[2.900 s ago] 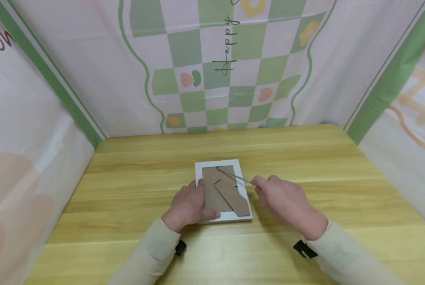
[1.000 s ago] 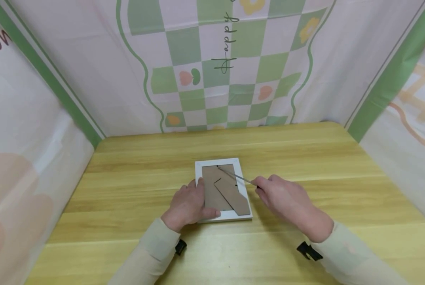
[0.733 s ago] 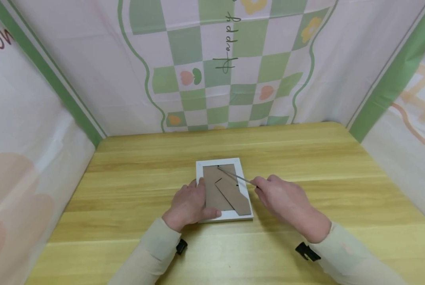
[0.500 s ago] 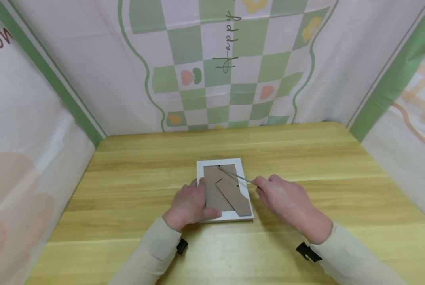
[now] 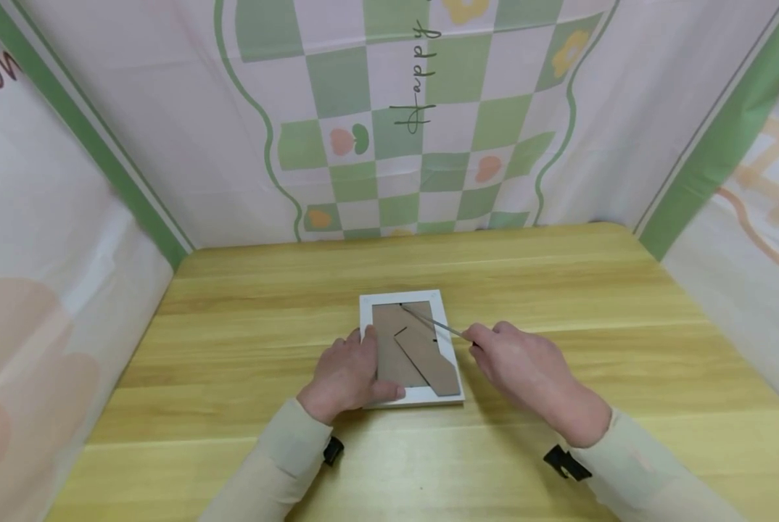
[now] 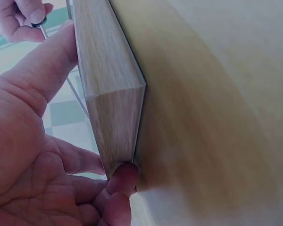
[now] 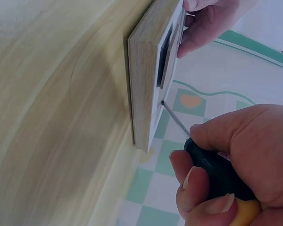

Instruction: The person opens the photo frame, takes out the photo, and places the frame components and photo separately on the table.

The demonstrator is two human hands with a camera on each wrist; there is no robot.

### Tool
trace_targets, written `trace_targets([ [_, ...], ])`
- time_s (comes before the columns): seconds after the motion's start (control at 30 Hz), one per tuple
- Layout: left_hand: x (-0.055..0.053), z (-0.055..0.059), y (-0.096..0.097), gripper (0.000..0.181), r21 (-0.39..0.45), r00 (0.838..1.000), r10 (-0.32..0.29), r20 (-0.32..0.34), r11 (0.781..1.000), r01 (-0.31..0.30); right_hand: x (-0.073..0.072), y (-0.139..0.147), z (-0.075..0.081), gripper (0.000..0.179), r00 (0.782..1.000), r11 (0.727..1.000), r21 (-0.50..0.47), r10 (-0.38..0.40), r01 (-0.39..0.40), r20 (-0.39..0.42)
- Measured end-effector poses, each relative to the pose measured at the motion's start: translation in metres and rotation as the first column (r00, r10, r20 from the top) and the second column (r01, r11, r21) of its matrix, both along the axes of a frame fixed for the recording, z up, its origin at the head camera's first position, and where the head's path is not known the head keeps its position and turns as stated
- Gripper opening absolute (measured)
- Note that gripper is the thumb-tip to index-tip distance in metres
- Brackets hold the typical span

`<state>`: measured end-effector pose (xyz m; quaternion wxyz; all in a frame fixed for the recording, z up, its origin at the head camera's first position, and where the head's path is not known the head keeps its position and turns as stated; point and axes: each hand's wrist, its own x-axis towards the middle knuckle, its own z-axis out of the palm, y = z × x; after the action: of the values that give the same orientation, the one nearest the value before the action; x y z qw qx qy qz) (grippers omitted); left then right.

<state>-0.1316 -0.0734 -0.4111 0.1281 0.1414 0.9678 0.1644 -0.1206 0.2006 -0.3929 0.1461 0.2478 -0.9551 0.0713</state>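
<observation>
A picture frame point(image 5: 450, 373) lies face down on the table, its white back border around a brown backing board point(image 5: 389, 355) with a stand leg point(image 5: 431, 359) folded flat on it. My left hand point(image 5: 344, 373) grips the frame's left side, thumb over the near border; in the left wrist view, fingers point(image 6: 125, 178) curl under a wood-grain corner. In my right hand point(image 5: 526, 373) is a screwdriver point(image 7: 217, 165) with a black and yellow handle. Its thin metal shaft point(image 5: 443, 326) slants across the backing, the tip right at a small black tab on the board's far edge.
The wood-grain table point(image 5: 265, 290) extends around the frame. Behind it hangs a green and white checked cloth point(image 5: 399, 167), with printed cloths on both sides. Black straps point(image 5: 566, 462) show at both wrists.
Both hands keep their holds. My right wrist has shifted slightly to the right, while the screwdriver tip stays by the far tab. The frame has hardly moved.
</observation>
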Motion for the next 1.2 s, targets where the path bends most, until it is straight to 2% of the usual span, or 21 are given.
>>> trace_targets([
  [0.43, 0.0, 0.001, 0.002, 0.114, -0.017, 1.0, 0.003, -0.017, 1.0, -0.003, -0.004, 0.001, 0.002, 0.015, 0.999, 1.0, 0.007, 0.001, -0.001, 0.032],
  [0.6, -0.001, 0.0, 0.002, 0.114, -0.019, 1.0, 0.005, -0.018, 1.0, -0.006, -0.008, 0.002, 0.008, 0.017, 0.993, 1.0, 0.005, -0.006, 0.005, 0.119],
  [0.93, -0.001, 0.0, 0.002, 0.114, -0.019, 1.0, 0.014, -0.009, 1.0, -0.014, -0.021, 0.006, 0.021, 0.021, 0.958, 1.0, 0.013, -0.008, 0.005, 0.286],
  [1.2, -0.001, -0.001, 0.001, 0.115, -0.028, 1.0, 0.016, -0.008, 0.999, -0.016, -0.027, 0.008, 0.03, 0.024, 0.948, 1.0, 0.02, -0.002, -0.004, 0.317],
])
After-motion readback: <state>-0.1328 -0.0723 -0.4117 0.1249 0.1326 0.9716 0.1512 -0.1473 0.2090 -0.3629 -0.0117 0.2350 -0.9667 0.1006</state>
